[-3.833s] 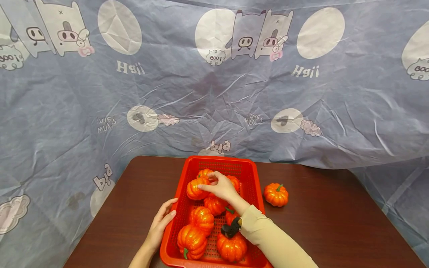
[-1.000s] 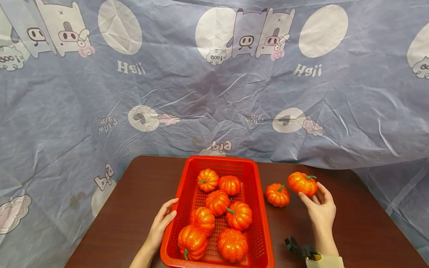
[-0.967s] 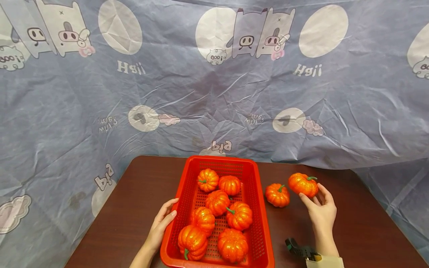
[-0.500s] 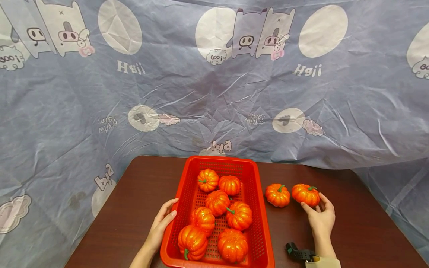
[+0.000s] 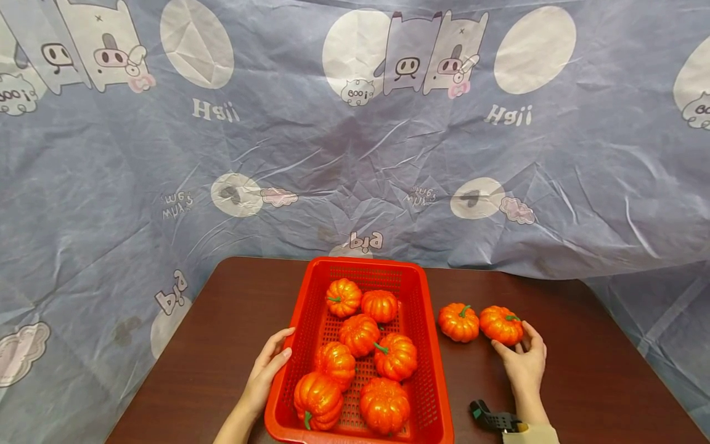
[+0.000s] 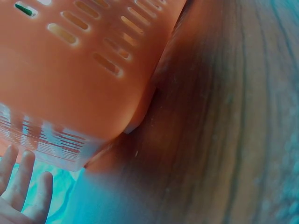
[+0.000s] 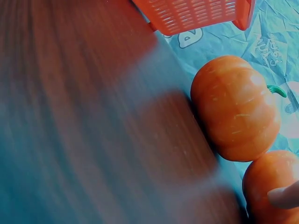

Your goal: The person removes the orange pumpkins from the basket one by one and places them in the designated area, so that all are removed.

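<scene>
Several orange pumpkins, one of them a ribbed pumpkin (image 5: 384,406) near the front, lie in a red basket (image 5: 435,345). My left hand (image 5: 265,374) rests on the basket's left rim; in the left wrist view its fingers (image 6: 44,196) lie straight along the basket's side wall (image 6: 70,98). On the table right of the basket sit two pumpkins side by side. My right hand (image 5: 526,364) holds the outer pumpkin (image 5: 501,325) between thumb and fingers. The inner pumpkin (image 5: 458,322) touches or nearly touches it; the right wrist view shows them in contact.
The dark brown table (image 5: 588,370) extends on both sides of the basket. Behind it hangs a grey-blue printed cloth (image 5: 344,154). A black wrist device (image 5: 493,418) is strapped at my right wrist, beside a pale sleeve (image 5: 530,434).
The outer pumpkin has gone from the basket to the table in my right hand, coming down and then slightly left toward the inner one. My left hand has stayed on the rim.
</scene>
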Motion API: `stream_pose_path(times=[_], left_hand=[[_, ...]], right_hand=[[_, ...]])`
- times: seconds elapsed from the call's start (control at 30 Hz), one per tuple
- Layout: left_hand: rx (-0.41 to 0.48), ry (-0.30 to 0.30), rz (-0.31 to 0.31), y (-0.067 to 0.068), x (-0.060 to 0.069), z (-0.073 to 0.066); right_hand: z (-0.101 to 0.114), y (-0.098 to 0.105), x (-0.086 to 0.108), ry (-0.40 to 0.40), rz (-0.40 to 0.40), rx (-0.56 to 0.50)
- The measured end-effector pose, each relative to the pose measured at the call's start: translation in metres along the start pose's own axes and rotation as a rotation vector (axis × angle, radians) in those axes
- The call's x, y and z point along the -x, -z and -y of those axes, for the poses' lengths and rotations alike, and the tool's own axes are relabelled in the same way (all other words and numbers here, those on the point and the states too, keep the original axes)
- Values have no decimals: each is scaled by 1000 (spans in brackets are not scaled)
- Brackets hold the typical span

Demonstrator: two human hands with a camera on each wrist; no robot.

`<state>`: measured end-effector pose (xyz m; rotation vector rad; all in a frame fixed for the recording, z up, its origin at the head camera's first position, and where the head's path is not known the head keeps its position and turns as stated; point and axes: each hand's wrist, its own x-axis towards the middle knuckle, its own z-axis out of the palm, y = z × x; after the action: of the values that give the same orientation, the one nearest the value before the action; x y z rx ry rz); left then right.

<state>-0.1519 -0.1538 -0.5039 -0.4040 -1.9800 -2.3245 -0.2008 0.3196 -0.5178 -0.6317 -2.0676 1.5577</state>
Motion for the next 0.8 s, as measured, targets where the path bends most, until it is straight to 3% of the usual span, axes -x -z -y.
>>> stream_pose_path(times=[0.2, 0.4, 0.6, 0.8], left_hand=[[2, 4, 2, 0, 0, 0], [7, 9, 5, 0, 1, -1], [10, 11, 6, 0, 1, -1], [14, 3, 12, 0, 0, -1]], right_hand=[[4, 3, 1, -17, 29, 1], [16, 7, 4, 6, -12, 26], [34, 9, 5, 61, -71, 57], [61, 8, 4, 94, -77, 8]])
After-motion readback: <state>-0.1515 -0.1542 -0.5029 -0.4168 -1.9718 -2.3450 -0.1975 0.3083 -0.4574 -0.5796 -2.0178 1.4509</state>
